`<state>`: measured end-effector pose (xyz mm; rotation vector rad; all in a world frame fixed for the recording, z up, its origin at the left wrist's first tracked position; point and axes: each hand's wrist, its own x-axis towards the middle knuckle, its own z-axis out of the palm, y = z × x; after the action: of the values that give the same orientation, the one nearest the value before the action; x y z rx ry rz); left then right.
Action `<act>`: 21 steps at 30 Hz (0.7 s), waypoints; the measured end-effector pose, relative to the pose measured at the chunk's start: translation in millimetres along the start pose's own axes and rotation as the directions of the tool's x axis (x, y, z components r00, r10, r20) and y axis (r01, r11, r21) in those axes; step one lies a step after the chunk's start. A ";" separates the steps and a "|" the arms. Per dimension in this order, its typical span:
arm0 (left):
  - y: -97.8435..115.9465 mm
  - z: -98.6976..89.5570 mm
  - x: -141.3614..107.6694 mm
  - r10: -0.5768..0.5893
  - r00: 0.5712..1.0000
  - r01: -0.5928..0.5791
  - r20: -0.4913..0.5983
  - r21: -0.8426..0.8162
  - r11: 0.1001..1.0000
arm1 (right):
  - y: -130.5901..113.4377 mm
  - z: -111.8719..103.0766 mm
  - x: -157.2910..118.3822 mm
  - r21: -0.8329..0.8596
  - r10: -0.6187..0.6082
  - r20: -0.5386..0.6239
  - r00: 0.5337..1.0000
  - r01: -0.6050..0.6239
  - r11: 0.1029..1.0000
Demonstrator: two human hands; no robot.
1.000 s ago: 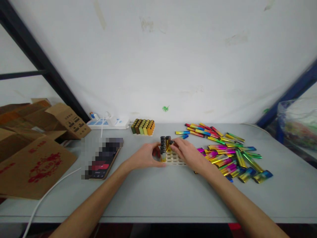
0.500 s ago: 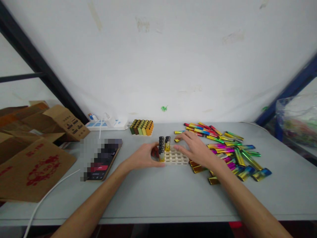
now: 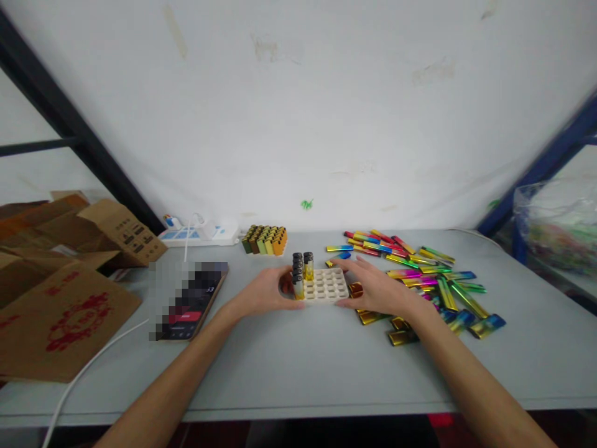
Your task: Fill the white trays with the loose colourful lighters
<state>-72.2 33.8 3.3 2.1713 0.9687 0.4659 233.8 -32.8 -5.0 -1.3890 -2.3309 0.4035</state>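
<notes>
A white tray with rows of holes (image 3: 325,287) lies on the table in front of me. Several lighters with black tops (image 3: 298,277) stand upright in its left end. My left hand (image 3: 268,290) grips that end, thumb at the near corner and fingers curled behind the lighters. At the other end, my right hand (image 3: 375,287) spans the tray's short side, with the thumb at the near corner and fingertips at the far one. Beside and under the right hand lie loose shiny metallic-coloured flat pieces (image 3: 415,281), some of them hidden by it.
A full block of lighters (image 3: 265,241) stands near the wall. To the left are a phone (image 3: 212,298), a white power strip (image 3: 224,235), a cable (image 3: 100,353) and cardboard boxes (image 3: 69,317). A clear plastic bag (image 3: 559,224) is at the far right.
My right hand has come down from above the tray's right part onto its right end and gripped it. The left hand keeps its hold, and the tray has shifted slightly left.
</notes>
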 end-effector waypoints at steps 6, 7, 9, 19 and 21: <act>-3.6 0.1 0.8 -0.008 1.000 0.008 0.021 0.019 1.000 | -10.0 -4.8 -3.9 -0.024 0.028 0.027 0.999 -0.028 0.999; -3.8 0.1 1.1 -0.012 1.000 0.011 0.025 0.027 1.000 | -9.4 -4.2 -3.7 -0.019 0.039 0.031 0.999 -0.038 0.999; -3.3 0.0 1.4 -0.016 0.999 0.014 0.027 0.055 0.998 | -6.4 -2.2 -2.7 0.002 0.050 0.040 0.998 -0.051 0.999; -4.2 0.0 2.0 -0.018 0.999 0.015 0.031 0.094 0.995 | 3.0 0.7 3.9 0.113 0.016 0.019 1.000 -0.019 0.993; -4.3 0.0 2.1 -0.024 0.999 0.021 0.029 0.094 0.995 | 1.1 -0.2 4.0 0.116 0.024 0.023 0.999 -0.027 0.993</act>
<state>-73.0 37.4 0.2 2.2422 1.0155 0.3832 233.1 -28.7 -4.6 -1.3668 -2.2698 0.5562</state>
